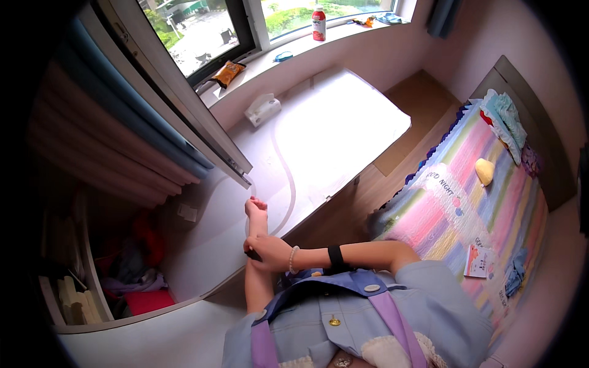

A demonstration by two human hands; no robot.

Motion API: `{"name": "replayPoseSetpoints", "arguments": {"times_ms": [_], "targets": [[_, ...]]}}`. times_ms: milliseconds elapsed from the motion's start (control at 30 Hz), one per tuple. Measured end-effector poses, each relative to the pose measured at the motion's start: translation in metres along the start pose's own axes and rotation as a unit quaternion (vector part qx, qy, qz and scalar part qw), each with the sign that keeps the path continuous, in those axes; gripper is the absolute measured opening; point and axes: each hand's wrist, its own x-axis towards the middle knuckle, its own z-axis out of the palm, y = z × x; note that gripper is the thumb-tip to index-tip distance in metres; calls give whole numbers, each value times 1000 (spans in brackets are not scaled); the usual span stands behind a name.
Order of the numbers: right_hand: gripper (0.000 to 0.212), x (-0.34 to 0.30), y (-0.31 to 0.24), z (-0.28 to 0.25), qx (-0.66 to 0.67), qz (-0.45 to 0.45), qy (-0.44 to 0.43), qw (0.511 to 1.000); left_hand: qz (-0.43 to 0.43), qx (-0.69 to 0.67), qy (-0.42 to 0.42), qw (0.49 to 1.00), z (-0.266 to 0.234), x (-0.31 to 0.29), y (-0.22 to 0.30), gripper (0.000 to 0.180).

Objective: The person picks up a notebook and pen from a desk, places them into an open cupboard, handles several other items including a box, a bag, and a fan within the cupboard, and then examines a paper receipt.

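My left hand [255, 207] is held over the near part of the white desk [230, 245], its fingers curled in and nothing visible in them. Across that forearm lies my right hand [271, 253], closed round it a little below the wrist. Under the right fingers a bit of a black band [252, 255] shows; most of it is covered. My right arm wears a pale beaded bracelet [294, 260] and a black wristband [336, 257].
An open window sash [236, 162] reaches over the desk near my left hand. A tissue pack [264, 110] lies by the wall. On the sill are a red bottle [318, 24] and an orange snack bag [228, 73]. A striped bed [423, 227] stands at right.
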Motion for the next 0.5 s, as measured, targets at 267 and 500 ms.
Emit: {"name": "replayPoseSetpoints", "arguments": {"times_ms": [267, 500], "targets": [[51, 10, 58, -44, 38, -12, 183, 982, -78, 195, -140, 968, 24, 53, -48, 17], [23, -47, 213, -163, 251, 286, 190, 905, 346, 661, 210, 632, -53, 85, 45, 25]]}}
